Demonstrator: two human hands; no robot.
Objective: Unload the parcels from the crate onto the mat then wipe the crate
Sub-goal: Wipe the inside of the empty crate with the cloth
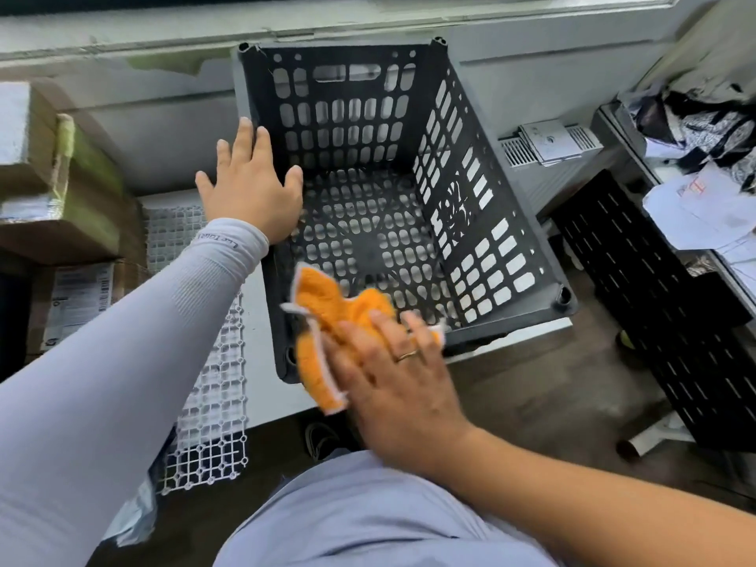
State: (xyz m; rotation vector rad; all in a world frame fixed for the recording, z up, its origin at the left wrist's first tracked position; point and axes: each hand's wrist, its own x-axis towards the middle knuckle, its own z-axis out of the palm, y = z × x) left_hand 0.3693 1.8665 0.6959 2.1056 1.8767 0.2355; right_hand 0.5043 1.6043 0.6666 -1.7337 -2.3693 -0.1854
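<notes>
Head camera, looking down: a person's right hand [392, 374] presses an orange cloth [327, 329] against the near rim of a black slatted crate [470, 190], fingers spread over the bunched fabric with a ring showing on one. Whether the fingers curl round the cloth or simply lie flat on it cannot be told from this angle. The left hand [251, 186], in a pale grey sleeve, rests flat and relaxed on the crate's left wall, seemingly to steady it. The crate stands empty on a white table [262, 321], its perforated floor bare. Beside it to the left lies a white grid mat [212, 423], and on that side cardboard parcels [61, 190] are stacked, though how much of the mat they cover is cut off by the frame's edge. Unloading looks finished; wiping appears to have only begun at the near rim, leaving the walls and floor to clean.
</notes>
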